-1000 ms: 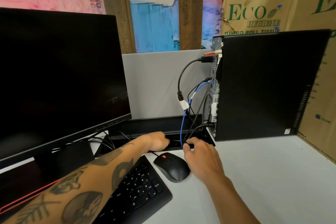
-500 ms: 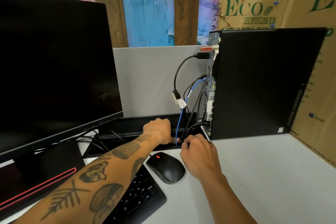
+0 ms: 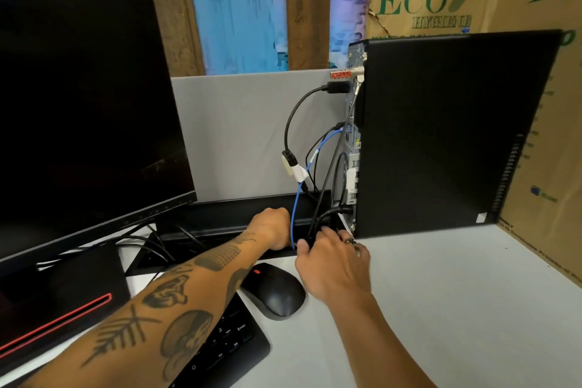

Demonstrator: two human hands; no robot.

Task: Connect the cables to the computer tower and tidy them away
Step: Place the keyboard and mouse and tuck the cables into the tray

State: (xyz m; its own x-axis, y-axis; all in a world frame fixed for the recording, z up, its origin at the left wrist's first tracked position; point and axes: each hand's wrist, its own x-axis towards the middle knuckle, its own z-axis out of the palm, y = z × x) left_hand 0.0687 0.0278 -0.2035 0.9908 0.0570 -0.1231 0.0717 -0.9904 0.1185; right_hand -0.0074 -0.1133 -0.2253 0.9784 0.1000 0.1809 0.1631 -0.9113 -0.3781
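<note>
The cables (image 3: 318,214) hang from the computer tower (image 3: 441,135) into the black cable tray (image 3: 236,214); our right hand (image 3: 333,264) pinches them, left hand (image 3: 274,227) curled beside; we feed slack gently downward.

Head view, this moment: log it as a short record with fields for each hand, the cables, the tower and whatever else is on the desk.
left hand: left hand at the edge of the cable tray, fingers curled downward; what they hold is hidden
right hand: right hand curled on black cables at the tray opening
blue cable: blue cable runs from the tower's back down between the hands
tower: computer tower upright, several cables plugged into its rear
desk: monitor, mouse, keyboard
</note>
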